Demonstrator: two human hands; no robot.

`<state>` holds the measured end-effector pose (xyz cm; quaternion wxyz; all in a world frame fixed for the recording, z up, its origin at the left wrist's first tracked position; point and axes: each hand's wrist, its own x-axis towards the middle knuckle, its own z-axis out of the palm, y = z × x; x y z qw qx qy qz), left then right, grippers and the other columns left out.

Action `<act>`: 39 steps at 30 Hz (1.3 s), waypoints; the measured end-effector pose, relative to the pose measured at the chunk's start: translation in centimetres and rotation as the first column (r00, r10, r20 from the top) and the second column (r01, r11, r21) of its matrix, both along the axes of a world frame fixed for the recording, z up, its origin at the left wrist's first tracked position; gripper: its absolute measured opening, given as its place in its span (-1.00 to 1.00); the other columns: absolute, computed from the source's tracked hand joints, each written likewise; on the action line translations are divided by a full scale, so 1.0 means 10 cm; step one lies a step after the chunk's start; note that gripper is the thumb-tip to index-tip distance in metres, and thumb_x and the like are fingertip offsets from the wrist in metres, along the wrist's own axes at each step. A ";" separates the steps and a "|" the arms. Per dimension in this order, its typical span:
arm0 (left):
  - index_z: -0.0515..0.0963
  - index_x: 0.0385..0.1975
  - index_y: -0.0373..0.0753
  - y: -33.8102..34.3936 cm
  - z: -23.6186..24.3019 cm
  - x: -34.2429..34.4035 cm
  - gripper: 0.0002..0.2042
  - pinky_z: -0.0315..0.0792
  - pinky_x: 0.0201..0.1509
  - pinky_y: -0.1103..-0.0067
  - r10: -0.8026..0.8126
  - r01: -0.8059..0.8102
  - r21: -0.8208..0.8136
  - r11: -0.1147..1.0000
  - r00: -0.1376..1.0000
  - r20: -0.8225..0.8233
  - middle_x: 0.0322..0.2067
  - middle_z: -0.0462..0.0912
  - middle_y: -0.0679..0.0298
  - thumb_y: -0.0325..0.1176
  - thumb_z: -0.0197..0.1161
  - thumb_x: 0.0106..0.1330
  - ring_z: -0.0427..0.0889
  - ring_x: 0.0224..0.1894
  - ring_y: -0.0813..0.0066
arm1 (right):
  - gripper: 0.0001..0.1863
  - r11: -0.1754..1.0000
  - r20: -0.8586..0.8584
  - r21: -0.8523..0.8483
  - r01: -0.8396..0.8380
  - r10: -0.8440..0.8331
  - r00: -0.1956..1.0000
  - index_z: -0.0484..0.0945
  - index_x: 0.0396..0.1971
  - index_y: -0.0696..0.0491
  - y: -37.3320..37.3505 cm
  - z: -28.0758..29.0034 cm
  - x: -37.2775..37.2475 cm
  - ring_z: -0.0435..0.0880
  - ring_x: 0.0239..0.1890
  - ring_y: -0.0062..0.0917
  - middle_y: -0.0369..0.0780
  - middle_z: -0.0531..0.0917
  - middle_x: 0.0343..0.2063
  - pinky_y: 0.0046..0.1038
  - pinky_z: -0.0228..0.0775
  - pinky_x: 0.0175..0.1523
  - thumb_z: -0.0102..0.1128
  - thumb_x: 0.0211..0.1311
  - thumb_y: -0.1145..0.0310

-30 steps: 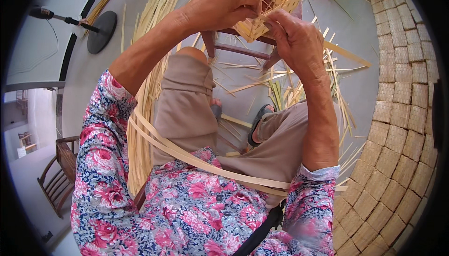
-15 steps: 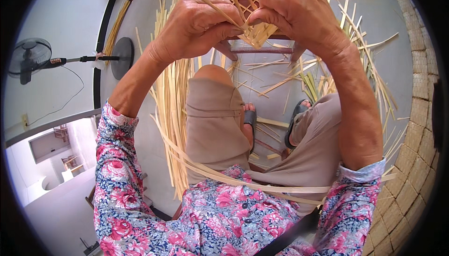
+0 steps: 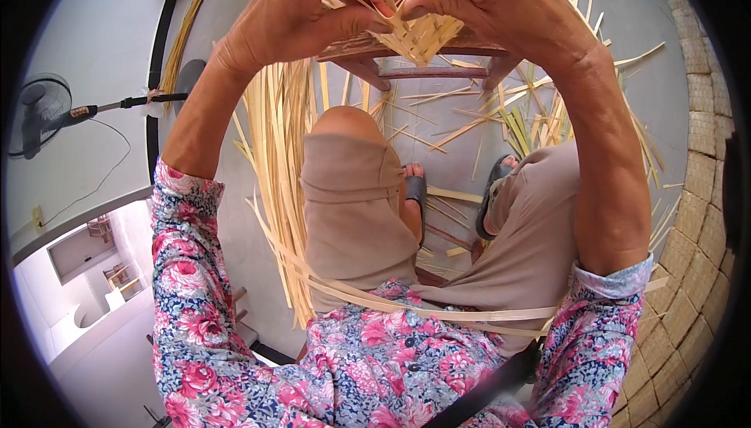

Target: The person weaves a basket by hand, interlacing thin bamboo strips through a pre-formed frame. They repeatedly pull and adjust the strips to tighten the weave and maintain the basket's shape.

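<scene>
At the top of the head view, my left hand (image 3: 317,17) is closed on thin bamboo strips at the corner of a pale woven piece (image 3: 422,43), its thumb and fingertips pinched close to the weave. My right hand (image 3: 493,5) grips the same piece from the right, thumb beside my left fingertips; some of its fingers are cut off by the upper edge. The piece is over a worn reddish wooden stool (image 3: 434,73). Long flexible bamboo strips (image 3: 368,300) curve across my lap.
A bundle of split bamboo (image 3: 266,170) lies left of my leg, with scattered strips (image 3: 532,127) on the floor. A standing fan (image 3: 35,115) and another bundle (image 3: 188,21) are at the left. Stacked woven blocks (image 3: 680,271) line the right side.
Both hands and the woven piece have moved a little higher in the view since half a second ago. The whole view has shifted since a second ago, bringing the fan head into sight.
</scene>
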<state>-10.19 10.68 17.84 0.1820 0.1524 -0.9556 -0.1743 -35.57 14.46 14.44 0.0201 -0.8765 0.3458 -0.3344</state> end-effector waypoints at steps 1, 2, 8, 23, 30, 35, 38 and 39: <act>0.50 -0.16 -0.29 -0.04 -0.01 0.00 -0.74 0.61 -0.25 0.51 -0.007 0.006 0.012 1.000 1.000 0.016 -0.30 0.56 0.31 -0.32 0.41 0.32 0.68 -0.25 0.48 | -0.45 0.999 0.032 -0.040 -0.023 0.024 0.999 0.52 -0.66 0.04 -0.02 0.00 0.01 0.58 -0.62 -0.22 -0.15 0.54 -0.71 -0.23 0.39 -0.46 0.19 0.30 -0.15; 0.48 -0.11 -0.29 -0.07 -0.03 -0.01 -0.70 0.62 -0.24 0.52 -0.014 0.013 0.025 1.000 0.999 0.032 -0.29 0.57 0.30 -0.32 0.41 0.32 0.69 -0.24 0.49 | -0.45 0.996 0.062 -0.079 -0.045 0.050 0.997 0.53 -0.64 0.05 -0.03 -0.01 0.03 0.59 -0.61 -0.22 -0.15 0.55 -0.70 -0.23 0.40 -0.45 0.20 0.30 -0.14; 0.53 -0.12 -0.25 -0.07 -0.02 -0.01 -0.78 0.56 -0.18 0.58 0.031 -0.031 0.003 1.000 0.999 0.043 -0.23 0.66 0.30 -0.51 0.36 0.29 0.67 -0.27 0.54 | -0.60 0.998 0.018 -0.050 -0.037 0.038 0.999 0.64 -0.47 0.00 -0.13 -0.06 0.08 0.63 -0.48 -0.15 -0.13 0.61 -0.59 -0.20 0.40 -0.40 0.30 0.21 -0.07; 0.70 -0.31 -0.30 0.11 -0.54 0.23 -0.89 0.48 -0.32 0.60 0.601 -0.527 0.288 0.799 0.703 -0.380 -0.41 0.69 0.29 -0.48 0.46 0.21 0.61 -0.44 0.61 | -0.82 0.948 0.293 -0.221 0.230 -0.161 0.942 0.68 -0.30 0.05 -0.16 0.11 0.51 0.69 -0.31 -0.31 -0.20 0.71 -0.38 -0.32 0.45 -0.11 0.36 0.26 0.25; 0.71 -0.35 -0.30 -0.11 -0.80 0.34 -0.94 0.44 -0.22 0.62 0.565 -0.364 0.457 0.812 0.689 -0.455 -0.42 0.63 0.36 -0.47 0.43 0.26 0.53 -0.35 0.66 | -0.78 0.658 0.838 0.525 -0.541 -0.512 0.191 0.55 -0.02 0.12 -0.46 -0.59 0.17 0.72 -0.12 -0.45 -0.16 0.72 -0.24 -0.37 0.62 0.04 -0.01 0.55 0.35; 0.70 -0.35 -0.29 -0.14 -0.77 0.25 -0.94 0.41 -0.18 0.61 0.542 -0.215 0.543 0.812 0.622 -0.565 -0.42 0.62 0.37 -0.46 0.43 0.26 0.51 -0.32 0.65 | -0.77 0.402 0.903 0.178 -0.898 -0.430 -0.013 0.54 0.03 0.11 -0.61 -0.57 -0.07 0.66 -0.28 -0.56 -0.16 0.69 -0.12 -0.48 0.60 -0.10 0.04 0.53 0.34; 0.70 -0.34 -0.29 -0.15 -0.79 0.28 -0.94 0.40 -0.19 0.61 0.555 -0.244 0.541 0.805 0.631 -0.542 -0.42 0.60 0.38 -0.46 0.43 0.27 0.49 -0.32 0.65 | -0.63 0.551 0.777 0.623 -0.555 -0.349 0.524 0.48 0.21 0.10 -0.50 -0.24 0.28 0.59 -0.21 -0.67 -0.15 0.61 0.14 -0.57 0.55 -0.13 0.14 0.48 0.33; 0.70 -0.33 -0.29 -0.17 -0.79 0.25 -0.94 0.39 -0.20 0.62 0.553 -0.252 0.534 0.807 0.638 -0.535 -0.42 0.60 0.39 -0.47 0.42 0.27 0.49 -0.32 0.65 | -0.60 0.576 0.789 0.595 -0.561 -0.281 0.547 0.47 0.23 0.10 -0.42 -0.08 0.42 0.57 -0.18 -0.69 -0.15 0.59 0.17 -0.59 0.54 -0.12 0.17 0.46 0.33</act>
